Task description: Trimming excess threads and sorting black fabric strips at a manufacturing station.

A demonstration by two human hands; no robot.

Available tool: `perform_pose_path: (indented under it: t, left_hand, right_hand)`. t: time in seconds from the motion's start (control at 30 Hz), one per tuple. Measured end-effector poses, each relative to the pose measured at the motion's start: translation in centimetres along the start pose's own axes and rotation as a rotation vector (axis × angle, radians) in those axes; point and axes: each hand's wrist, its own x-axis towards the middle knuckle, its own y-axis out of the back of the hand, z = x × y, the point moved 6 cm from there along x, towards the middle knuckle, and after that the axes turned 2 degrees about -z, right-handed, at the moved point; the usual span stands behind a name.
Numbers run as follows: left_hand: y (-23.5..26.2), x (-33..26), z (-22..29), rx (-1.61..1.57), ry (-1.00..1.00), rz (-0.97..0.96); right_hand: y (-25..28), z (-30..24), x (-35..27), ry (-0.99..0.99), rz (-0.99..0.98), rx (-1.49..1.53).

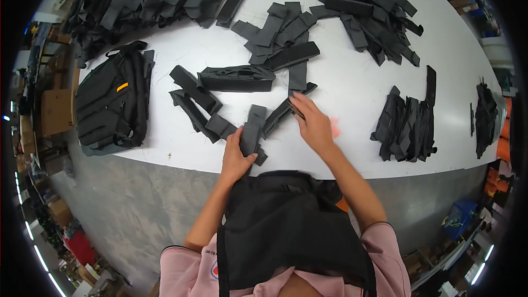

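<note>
1. We work at a broad white table [456, 55], its near edge just before us.
2. Across its far left lies a big heap of dark fabric straps [154, 0]; a second, looser heap [357, 5] spreads over the far right.
3. We wear a black apron [291, 231] over a pink shirt [388, 253].
4. On the left of the table lies a black backpack [110, 102].
5. On the right, a row of folded dark strips [404, 126] lies side by side.
6. Our left hand [237, 159] pinches a dark grey fabric strip [250, 137], thumb on its right side, fingers on its left, near the table's near edge.
7. Our right hand [312, 124] has its fingers bent at the upper end of a slanting black strip [279, 116]; we cannot tell whether they pinch it.
8. Beyond our left hand lies a thick folded black fabric piece [236, 80], set crosswise.
9. Smallest is the orange tab [122, 87] on the backpack's front.
</note>
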Motion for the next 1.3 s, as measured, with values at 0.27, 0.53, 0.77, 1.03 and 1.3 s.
perform_pose_path:
  t: [0.27, 0.53, 0.77, 1.03, 1.3]
  left_hand:
    - [3.1, 1.2, -0.3, 0.327, -0.155, 0.133]
    - [6.0, 6.4, 1.9, 0.562, -0.331, 0.237]
    - [7.4, 5.2, 1.3, 0.683, -0.307, 0.135]
    - [10.2, 6.7, 8.4, 0.32, -0.451, 0.385]
    - [5.4, 9.2, 17.4, 0.483, -0.781, 0.229]
  right_hand:
    - [-1.5, 1.1, -4.6, -0.073, -0.678, -0.313]
    - [-3.5, -2.9, -6.2, -0.424, -0.582, 0.339]
    - [0.4, 1.7, 3.7, -0.246, -0.244, -0.221]
    - [6.2, 1.7, 9.5, -0.346, -0.394, -0.238]
    - [26.3, -15.6, 16.2, 0.0, 0.229, 0.239]
